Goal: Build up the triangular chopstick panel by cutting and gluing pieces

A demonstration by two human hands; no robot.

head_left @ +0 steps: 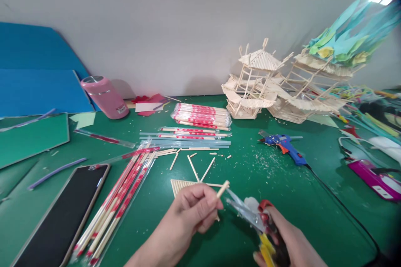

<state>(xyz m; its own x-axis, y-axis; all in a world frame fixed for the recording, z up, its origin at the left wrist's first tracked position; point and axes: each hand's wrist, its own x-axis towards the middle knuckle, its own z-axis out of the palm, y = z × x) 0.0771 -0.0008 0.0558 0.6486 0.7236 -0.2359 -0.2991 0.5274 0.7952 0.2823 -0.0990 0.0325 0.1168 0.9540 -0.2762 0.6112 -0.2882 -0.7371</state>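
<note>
My left hand (pixel 196 208) pinches a short wooden stick (pixel 223 189), its tip angled up to the right. My right hand (pixel 290 238) grips a pair of scissors (pixel 250 215) with red, dark and yellow handles. The blades are parted and point left, close to the stick's end; whether they touch it I cannot tell. Behind my left hand lies a flat panel of sticks side by side (pixel 178 186), partly hidden by the hand. Two loose sticks (pixel 207 170) slant together above it.
Wrapped chopsticks (pixel 120 196) and a phone (pixel 67 217) lie at left. A chopstick bundle (pixel 202 115) sits behind. A blue glue gun (pixel 285 146) rests at right, its cord running forward. Stick pavilion models (pixel 250 87) and a pink cup (pixel 106 98) stand near the wall.
</note>
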